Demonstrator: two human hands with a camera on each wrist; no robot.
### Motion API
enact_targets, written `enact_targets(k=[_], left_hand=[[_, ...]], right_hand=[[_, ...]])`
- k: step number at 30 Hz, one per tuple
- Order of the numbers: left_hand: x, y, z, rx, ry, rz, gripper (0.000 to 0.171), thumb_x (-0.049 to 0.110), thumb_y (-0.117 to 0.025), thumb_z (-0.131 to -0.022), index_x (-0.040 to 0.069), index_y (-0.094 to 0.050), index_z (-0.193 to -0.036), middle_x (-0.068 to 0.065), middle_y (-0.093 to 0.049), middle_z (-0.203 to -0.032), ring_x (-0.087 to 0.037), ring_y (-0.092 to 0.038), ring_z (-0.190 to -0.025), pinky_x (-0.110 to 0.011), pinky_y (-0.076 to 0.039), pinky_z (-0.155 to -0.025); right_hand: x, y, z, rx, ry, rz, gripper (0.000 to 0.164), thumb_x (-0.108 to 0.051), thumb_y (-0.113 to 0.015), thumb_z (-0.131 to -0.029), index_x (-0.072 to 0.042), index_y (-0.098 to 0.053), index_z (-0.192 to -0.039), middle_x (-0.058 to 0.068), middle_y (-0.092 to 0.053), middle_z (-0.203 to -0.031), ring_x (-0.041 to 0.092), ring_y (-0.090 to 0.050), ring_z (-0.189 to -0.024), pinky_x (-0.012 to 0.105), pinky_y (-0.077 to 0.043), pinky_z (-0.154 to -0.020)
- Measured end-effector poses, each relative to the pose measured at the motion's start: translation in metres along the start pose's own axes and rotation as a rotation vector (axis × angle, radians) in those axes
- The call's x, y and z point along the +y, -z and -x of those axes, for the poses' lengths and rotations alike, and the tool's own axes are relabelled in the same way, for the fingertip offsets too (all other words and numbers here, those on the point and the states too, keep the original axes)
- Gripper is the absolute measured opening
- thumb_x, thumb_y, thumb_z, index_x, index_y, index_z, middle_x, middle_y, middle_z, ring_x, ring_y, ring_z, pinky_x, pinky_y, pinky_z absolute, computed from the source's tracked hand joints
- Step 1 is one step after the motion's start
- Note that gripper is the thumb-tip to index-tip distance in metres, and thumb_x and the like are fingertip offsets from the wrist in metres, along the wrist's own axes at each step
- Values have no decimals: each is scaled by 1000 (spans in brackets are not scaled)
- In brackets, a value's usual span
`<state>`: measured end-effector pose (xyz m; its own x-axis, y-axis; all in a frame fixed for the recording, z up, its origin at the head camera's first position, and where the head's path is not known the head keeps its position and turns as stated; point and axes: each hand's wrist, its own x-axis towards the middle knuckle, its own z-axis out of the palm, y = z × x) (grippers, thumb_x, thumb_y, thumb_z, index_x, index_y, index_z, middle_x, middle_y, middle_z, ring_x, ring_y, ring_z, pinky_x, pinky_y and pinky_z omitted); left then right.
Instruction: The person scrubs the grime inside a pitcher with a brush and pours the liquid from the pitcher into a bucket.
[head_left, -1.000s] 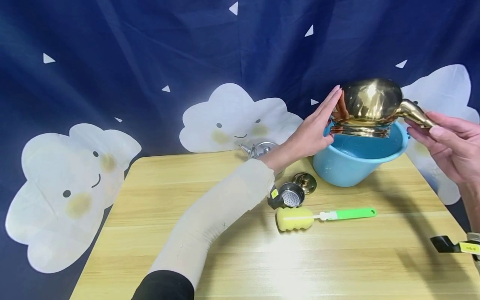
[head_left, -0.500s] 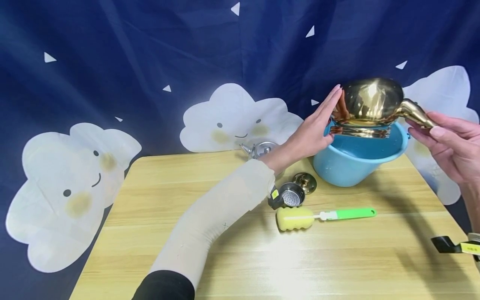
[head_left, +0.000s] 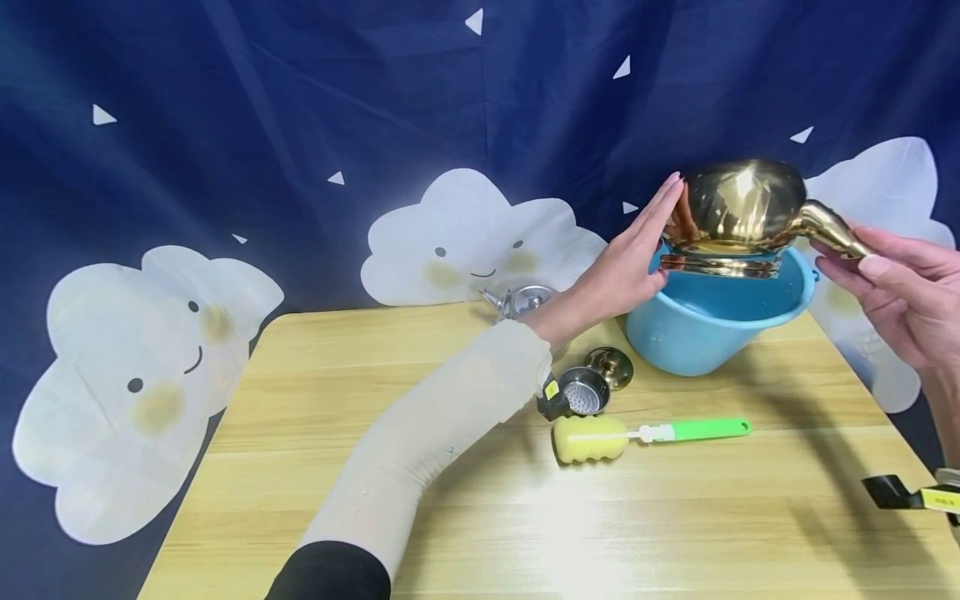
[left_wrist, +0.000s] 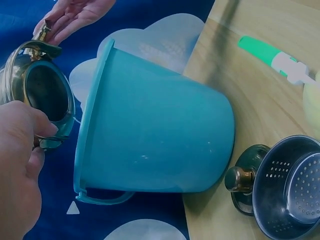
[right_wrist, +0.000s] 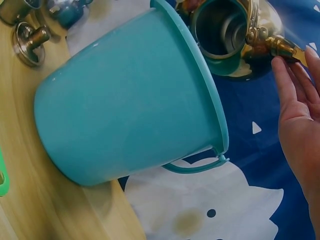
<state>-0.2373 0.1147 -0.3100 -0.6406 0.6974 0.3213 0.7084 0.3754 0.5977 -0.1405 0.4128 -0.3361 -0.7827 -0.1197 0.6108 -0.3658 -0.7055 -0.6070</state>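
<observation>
A shiny gold teapot (head_left: 750, 204) is held upside down above the blue bucket (head_left: 690, 337), its lidless mouth turned towards the bucket. My left hand (head_left: 618, 271) holds the pot's left side, fingers lying along the metal. In the left wrist view the thumb (left_wrist: 45, 125) of that hand hooks at the mouth's rim. On the other side, my right hand (head_left: 907, 292) pinches the spout between thumb and fingers. The right wrist view shows the pot's dark mouth (right_wrist: 220, 30) with the handle crossing near it. Some of the left fingers are hidden behind the pot.
On the wooden table (head_left: 337, 417), a perforated strainer (head_left: 583, 392) and a gold lid (head_left: 611, 367) stand left of the bucket. In front lies a yellow sponge brush (head_left: 592, 439) with a green handle. A small silver teapot (head_left: 531, 298) is partly hidden behind my left wrist.
</observation>
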Motion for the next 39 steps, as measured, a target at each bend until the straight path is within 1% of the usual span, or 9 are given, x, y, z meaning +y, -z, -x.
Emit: enact_targets(k=[4,11,14,18,21,26,28,37,39], left_hand=[[1,0,0,0,11,-13,103,-9,-59,-92,20,5,-167,14,15,-175,-9,-38,-140,-16,-38,-64],[1,0,0,4,-10,-8,102,-9,-60,-93,19,5,-167,11,14,-176,-7,-32,-145,-16,-37,-64],[1,0,0,3,-9,-10,102,-10,-59,-93,18,5,-167,10,14,-176,-9,-34,-143,-16,-37,-64],[2,-1,-1,-1,3,-14,103,-10,-59,-93,19,6,-167,12,16,-175,-14,-45,-129,-16,-36,-61],[1,-2,0,5,5,-20,103,-10,-59,-92,18,6,-167,13,17,-174,-15,-49,-119,-16,-36,-60],[1,-5,1,23,6,-33,102,-11,-59,-91,16,5,-167,11,15,-175,-13,-44,-133,-16,-36,-61],[1,-6,1,27,7,-38,102,-11,-59,-91,16,4,-167,10,14,-176,-11,-37,-142,-16,-36,-63],[1,-6,1,31,-2,-35,102,-12,-57,-91,16,5,-167,12,17,-174,-1,-20,-155,-17,-35,-61],[1,-6,1,32,-1,-34,102,-12,-57,-91,16,5,-167,12,17,-174,-1,-20,-155,-17,-35,-61]], right_hand=[[0,-1,1,10,3,33,42,28,-27,-97,28,-40,-137,37,-55,-144,43,-61,-132,43,-51,-107],[-1,-2,1,0,6,37,42,28,-27,-97,28,-39,-138,37,-54,-145,42,-59,-136,44,-50,-108],[-2,-3,1,7,7,62,42,28,-27,-97,28,-38,-138,36,-54,-146,41,-59,-136,43,-50,-108],[-3,-4,1,10,4,74,42,28,-27,-97,28,-38,-138,36,-54,-146,41,-61,-134,42,-51,-108],[-3,-5,0,5,3,65,42,28,-27,-97,28,-37,-138,36,-53,-146,42,-60,-134,42,-50,-108],[-4,-5,0,0,-3,72,42,29,-27,-97,28,-37,-138,36,-53,-147,41,-59,-135,42,-50,-108],[-4,-6,0,-2,-7,75,42,29,-27,-97,28,-37,-138,36,-52,-147,40,-59,-136,42,-50,-108],[-5,-6,-1,-6,-13,52,43,30,-26,-96,28,-37,-138,36,-51,-148,41,-58,-137,43,-50,-108],[-5,-7,-1,1,-12,67,43,30,-27,-96,28,-36,-138,35,-52,-148,41,-58,-137,42,-50,-108]])
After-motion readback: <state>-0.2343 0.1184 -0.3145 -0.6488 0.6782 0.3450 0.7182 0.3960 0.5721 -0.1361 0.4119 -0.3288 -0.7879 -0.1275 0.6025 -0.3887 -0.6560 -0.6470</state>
